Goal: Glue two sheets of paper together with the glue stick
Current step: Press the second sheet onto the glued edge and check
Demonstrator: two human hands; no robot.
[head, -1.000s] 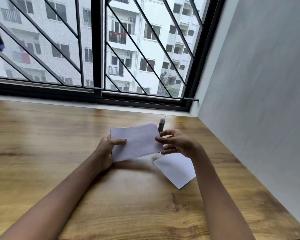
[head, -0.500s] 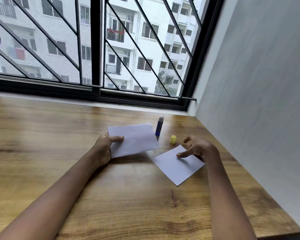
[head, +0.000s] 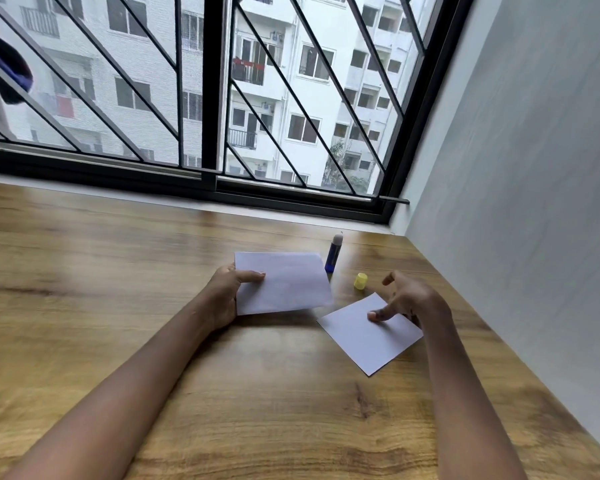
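**A:** ok so what's on the desk right now? I'm stuck by the door and can't see much.

**B:** 2 white sheets, 1 glue stick, 1 cap. The left hand (head: 227, 294) is pinching the first sheet (head: 281, 283) by its left edge, thumb on top, fingers hidden underneath, so it's closed on that paper. There's a shadow on the wooden table (head: 118, 271) under the sheet's near edge, so that edge looks raised off the wood.

**A:** and the other hand?

**B:** The right hand (head: 411, 299) is loose and spread, not gripping anything. 1 fingertip (head: 374, 316) is pressing down on the second sheet (head: 368, 336), which lies flat on the wood, turned at an angle. The rest of the fingers are curled above it.

**A:** where's the glue then?

**B:** The blue glue stick (head: 334, 253) is standing upright at the back, just past the far right corner of the held sheet, near the window (head: 291, 98). It's uncapped, pale tip showing. Neither hand is touching it. The yellow cap (head: 360, 281) sits on the table by itself, between the stick and the right hand, just beyond the flat sheet's far corner.

**A:** do the 2 sheets overlap?

**B:** nope, there's a strip of bare wood between them. The held 1 is on the left, the flat 1 lower right, closer to the grey wall (head: 534, 168).
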